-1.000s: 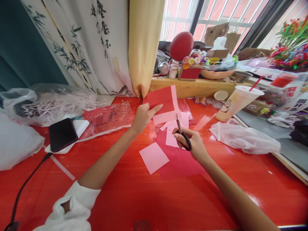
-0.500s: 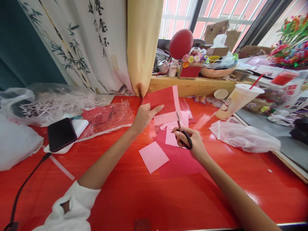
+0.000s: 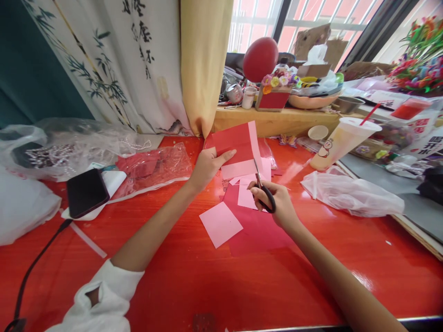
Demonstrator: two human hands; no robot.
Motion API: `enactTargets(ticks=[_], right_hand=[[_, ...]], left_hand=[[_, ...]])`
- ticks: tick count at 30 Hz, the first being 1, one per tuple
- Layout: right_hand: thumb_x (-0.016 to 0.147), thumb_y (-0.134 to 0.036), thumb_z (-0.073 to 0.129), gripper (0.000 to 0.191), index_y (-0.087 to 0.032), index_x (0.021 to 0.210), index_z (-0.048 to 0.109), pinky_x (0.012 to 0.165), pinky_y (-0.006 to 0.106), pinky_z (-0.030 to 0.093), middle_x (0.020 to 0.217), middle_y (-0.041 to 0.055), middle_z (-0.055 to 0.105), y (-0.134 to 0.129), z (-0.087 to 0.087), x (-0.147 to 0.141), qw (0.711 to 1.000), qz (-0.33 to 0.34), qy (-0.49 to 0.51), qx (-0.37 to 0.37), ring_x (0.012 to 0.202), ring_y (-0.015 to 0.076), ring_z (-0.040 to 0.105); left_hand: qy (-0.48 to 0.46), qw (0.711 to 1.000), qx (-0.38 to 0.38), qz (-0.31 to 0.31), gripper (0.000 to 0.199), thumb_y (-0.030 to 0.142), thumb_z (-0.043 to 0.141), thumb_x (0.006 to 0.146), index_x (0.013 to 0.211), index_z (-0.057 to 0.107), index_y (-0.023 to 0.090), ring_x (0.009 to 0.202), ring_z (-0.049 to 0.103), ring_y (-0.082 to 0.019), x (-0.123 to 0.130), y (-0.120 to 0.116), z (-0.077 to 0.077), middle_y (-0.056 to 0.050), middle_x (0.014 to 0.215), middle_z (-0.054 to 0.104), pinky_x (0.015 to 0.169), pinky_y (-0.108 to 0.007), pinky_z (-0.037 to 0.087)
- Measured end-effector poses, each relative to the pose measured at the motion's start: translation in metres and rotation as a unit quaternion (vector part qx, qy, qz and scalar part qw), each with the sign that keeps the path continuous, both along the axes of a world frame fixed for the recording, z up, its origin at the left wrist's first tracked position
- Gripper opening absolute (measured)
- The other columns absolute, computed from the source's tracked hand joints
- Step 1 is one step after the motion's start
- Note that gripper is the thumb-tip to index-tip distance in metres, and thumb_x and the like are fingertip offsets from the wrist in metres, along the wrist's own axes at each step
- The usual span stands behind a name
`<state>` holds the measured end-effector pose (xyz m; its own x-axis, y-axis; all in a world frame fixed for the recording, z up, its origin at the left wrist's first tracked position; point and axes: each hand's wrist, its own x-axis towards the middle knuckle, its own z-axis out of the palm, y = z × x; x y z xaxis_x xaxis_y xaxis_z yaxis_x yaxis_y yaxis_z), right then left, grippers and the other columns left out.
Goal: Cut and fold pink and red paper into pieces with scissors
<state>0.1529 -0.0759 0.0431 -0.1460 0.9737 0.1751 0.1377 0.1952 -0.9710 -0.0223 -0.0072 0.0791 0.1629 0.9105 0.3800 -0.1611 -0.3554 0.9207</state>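
Note:
My left hand [image 3: 210, 166] pinches a red sheet [image 3: 231, 144] together with a pink sheet [image 3: 254, 143], whose margins show along the right and lower edges. In my right hand [image 3: 277, 200] are black-handled scissors [image 3: 267, 199], fingers wrapped round the loops. The blades meet the pink sheet near its lower right corner. Under the hands lie pink pieces and a darker red sheet [image 3: 254, 233] on the red table [image 3: 180, 281]. A square pink piece [image 3: 221, 224] rests in front of them.
At the left are a phone [image 3: 87, 192] with a cable, plastic bags and a clear packet [image 3: 155, 168] of red paper. On the right stand a tilted drink cup [image 3: 341, 144] and a crumpled plastic bag [image 3: 353, 193]. A red balloon [image 3: 260, 60] sits on the sill.
The scissor blades have shifted slightly up against the pink sheet's lower right part. My left hand keeps its grip on the sheets, almost unmoved.

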Motion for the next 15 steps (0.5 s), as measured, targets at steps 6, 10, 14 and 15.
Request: enactTargets(ticks=[6,10,14,15], right_hand=[[0.080,-0.036,0.059,0.020,-0.017,0.075,0.057,0.042,0.021,0.025,0.046,-0.0053,0.044,0.0008,-0.0015,0.0004,1.000,-0.005,0.006,0.002,0.041,0.0068,0.038],[0.080,-0.036,0.058,0.020,-0.017,0.074,0.056,0.043,0.021,0.025,0.045,-0.0057,0.043,0.0006,-0.0007,-0.0002,1.000,-0.002,0.009,0.006,0.041,0.0066,0.038],[0.079,-0.038,0.059,0.021,-0.017,0.075,0.057,0.043,0.021,0.025,0.044,-0.0057,0.043,0.0002,-0.0005,-0.0008,1.000,-0.005,0.009,0.001,0.041,0.0072,0.037],[0.079,-0.039,0.059,0.022,-0.017,0.076,0.057,0.042,0.022,0.025,0.044,-0.0056,0.043,0.0002,-0.0006,-0.0010,1.000,-0.008,0.012,-0.001,0.041,0.0074,0.037]], left_hand=[[0.014,1.000,0.004,-0.024,0.027,0.038,0.064,0.072,0.082,0.067,0.014,0.079,0.060,-0.018,-0.0010,0.0036,-0.0053,-0.004,0.079,0.066,0.071,-0.030,0.046],[0.015,1.000,-0.004,-0.021,0.028,0.039,0.065,0.071,0.083,0.067,0.014,0.078,0.060,-0.018,-0.0006,0.0030,-0.0047,-0.004,0.077,0.066,0.070,-0.029,0.046],[0.014,1.000,-0.006,-0.014,0.027,0.040,0.066,0.069,0.080,0.067,0.015,0.079,0.060,-0.019,0.0007,0.0006,-0.0021,-0.003,0.076,0.067,0.069,-0.029,0.045],[0.014,1.000,-0.008,-0.012,0.027,0.040,0.066,0.069,0.080,0.067,0.015,0.080,0.060,-0.019,0.0010,0.0001,-0.0016,-0.003,0.076,0.067,0.069,-0.029,0.045]])
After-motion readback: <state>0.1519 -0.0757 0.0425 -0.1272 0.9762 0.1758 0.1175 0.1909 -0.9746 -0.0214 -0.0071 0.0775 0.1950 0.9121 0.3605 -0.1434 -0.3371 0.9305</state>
